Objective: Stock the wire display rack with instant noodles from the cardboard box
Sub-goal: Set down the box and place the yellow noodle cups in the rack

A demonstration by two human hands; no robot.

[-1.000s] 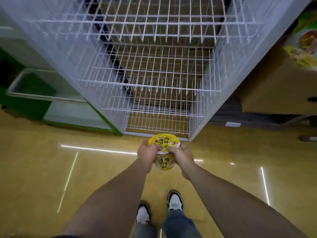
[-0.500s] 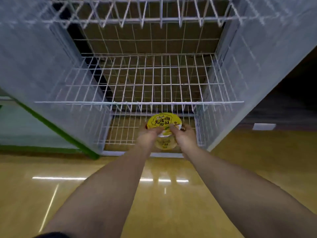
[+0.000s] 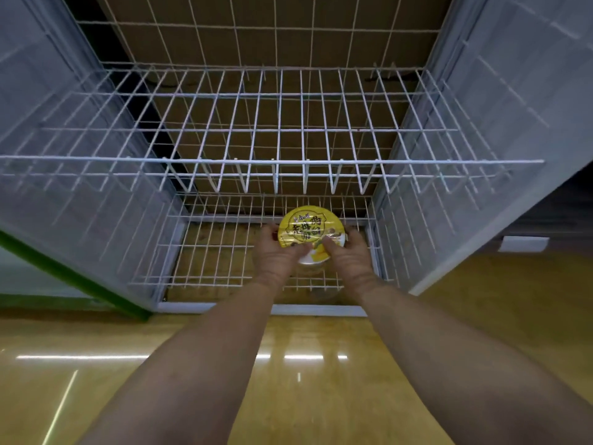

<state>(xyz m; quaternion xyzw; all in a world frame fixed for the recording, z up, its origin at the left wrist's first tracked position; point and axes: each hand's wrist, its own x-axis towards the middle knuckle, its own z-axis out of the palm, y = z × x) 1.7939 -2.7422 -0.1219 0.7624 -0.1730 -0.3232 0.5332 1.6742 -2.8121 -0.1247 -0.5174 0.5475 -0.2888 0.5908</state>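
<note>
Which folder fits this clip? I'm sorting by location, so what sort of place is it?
Probably a shop or supermarket aisle: a white wire display rack, a yellow-lidded instant noodle bowl at its bottom shelf, and a glossy yellow floor.

noodle cup (image 3: 310,234) carried forward, into rack (image 3: 279,162)

the yellow noodle cup (image 3: 309,231) is showing little but its lid; its body is disappearing between the left hand (image 3: 277,256) and the right hand (image 3: 348,260), whose fingers are mostly curling out of sight behind it. the black lettering on the lid is blurring past reading. whether the cup's base is touching the bottom shelf (image 3: 218,252) is not showing. the wire display rack (image 3: 279,162) is running off the top edge, its side panels (image 3: 64,155) off left and right. both forearms (image 3: 192,364) are getting cut by the bottom edge. a small white tag (image 3: 524,244) is smearing, unreadable.
</note>
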